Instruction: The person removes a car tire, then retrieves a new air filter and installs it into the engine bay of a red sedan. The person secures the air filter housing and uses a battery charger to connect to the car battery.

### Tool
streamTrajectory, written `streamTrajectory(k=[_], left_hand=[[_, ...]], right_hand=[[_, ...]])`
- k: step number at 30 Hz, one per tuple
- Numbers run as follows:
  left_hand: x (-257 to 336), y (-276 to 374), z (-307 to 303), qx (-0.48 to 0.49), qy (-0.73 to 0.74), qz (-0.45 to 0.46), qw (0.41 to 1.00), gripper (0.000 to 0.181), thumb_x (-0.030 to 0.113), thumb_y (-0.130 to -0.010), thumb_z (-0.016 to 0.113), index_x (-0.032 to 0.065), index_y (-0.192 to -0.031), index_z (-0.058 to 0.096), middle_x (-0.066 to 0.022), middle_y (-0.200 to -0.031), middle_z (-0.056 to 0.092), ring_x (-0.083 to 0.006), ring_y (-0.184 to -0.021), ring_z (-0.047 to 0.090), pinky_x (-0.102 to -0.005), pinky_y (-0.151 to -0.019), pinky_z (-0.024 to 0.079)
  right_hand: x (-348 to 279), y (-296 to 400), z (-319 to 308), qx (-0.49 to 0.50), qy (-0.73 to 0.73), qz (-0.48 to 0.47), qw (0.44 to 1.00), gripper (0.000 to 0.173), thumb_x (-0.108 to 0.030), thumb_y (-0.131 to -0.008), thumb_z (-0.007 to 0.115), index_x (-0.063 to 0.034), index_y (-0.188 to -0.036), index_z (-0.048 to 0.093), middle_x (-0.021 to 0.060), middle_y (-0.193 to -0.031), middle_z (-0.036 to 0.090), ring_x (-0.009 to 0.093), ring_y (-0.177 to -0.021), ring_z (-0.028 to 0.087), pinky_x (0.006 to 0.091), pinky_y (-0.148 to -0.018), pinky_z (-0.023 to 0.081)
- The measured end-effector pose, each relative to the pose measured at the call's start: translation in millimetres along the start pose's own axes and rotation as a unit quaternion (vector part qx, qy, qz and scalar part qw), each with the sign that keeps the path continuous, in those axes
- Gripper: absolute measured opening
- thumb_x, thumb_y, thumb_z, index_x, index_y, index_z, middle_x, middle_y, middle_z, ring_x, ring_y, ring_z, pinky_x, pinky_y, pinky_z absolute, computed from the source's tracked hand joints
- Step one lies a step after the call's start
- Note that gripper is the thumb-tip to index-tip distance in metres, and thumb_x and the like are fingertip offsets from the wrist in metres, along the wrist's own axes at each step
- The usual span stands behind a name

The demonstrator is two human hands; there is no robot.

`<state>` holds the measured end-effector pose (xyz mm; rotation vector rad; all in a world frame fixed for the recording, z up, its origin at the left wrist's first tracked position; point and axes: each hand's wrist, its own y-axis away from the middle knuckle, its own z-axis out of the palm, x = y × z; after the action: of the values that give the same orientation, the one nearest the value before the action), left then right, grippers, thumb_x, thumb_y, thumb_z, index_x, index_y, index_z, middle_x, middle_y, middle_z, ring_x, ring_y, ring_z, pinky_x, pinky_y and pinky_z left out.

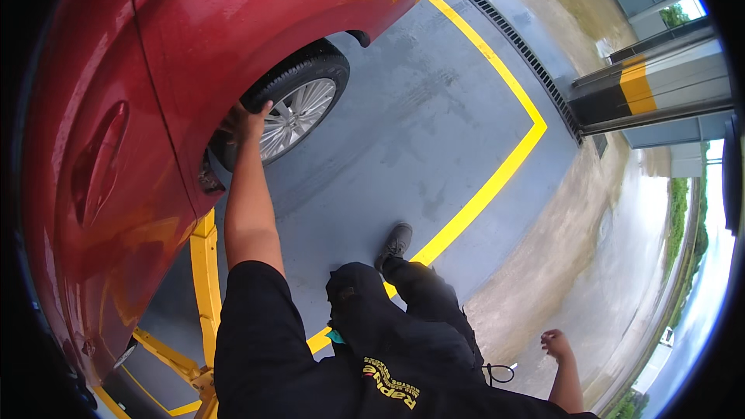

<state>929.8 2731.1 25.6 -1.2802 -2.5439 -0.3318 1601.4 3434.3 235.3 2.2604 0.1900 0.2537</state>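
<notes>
My left hand [249, 122] reaches into the wheel arch of a red car [192, 58] and lies on the upper tread and shoulder of the tire [334, 64]. Its thumb shows beside the silver multi-spoke alloy wheel [297, 118]; the other fingers are partly hidden behind the tire and in shadow. Out to the lower right, my right hand [556, 343] hangs away from the car with its fingers loosely curled, and nothing shows in it.
Yellow lift arms [205, 279] reach under the car at the lower left. A yellow line [495, 192] crosses the grey-painted floor. Beyond it run a drain grate [512, 35] and a striped pillar [640, 84]. My shoe [397, 241] is near the line.
</notes>
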Motion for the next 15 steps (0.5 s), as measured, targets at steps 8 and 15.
streamTrajectory(k=[8,15], left_hand=[[-55.6,-23.1,57.8,0.153,-0.148,0.146,0.966,0.103,0.074,-0.078,0.066,0.0038,-0.148,0.038,-0.0249,-0.151,0.042,-0.0474,-0.138,0.039,-0.0602,-0.109,0.035],[-72.8,-33.3,59.1,0.083,-0.121,0.139,0.979,0.095,0.073,-0.083,0.061,-0.0041,-0.137,0.049,-0.0245,-0.141,0.054,-0.0422,-0.124,0.055,-0.0475,-0.099,0.047]], right_hand=[[-494.7,30.4,-64.1,-0.066,-0.035,-0.315,0.946,0.03,-0.02,-0.096,0.064,-0.0068,-0.123,0.06,0.0091,-0.101,0.067,0.018,-0.093,0.065,0.0323,-0.082,0.051],[-541.3,-49.5,-82.5,-0.205,0.025,-0.249,0.946,0.033,-0.023,-0.095,0.066,-0.0047,-0.123,0.061,0.0137,-0.106,0.07,0.019,-0.095,0.067,0.0339,-0.085,0.053]])
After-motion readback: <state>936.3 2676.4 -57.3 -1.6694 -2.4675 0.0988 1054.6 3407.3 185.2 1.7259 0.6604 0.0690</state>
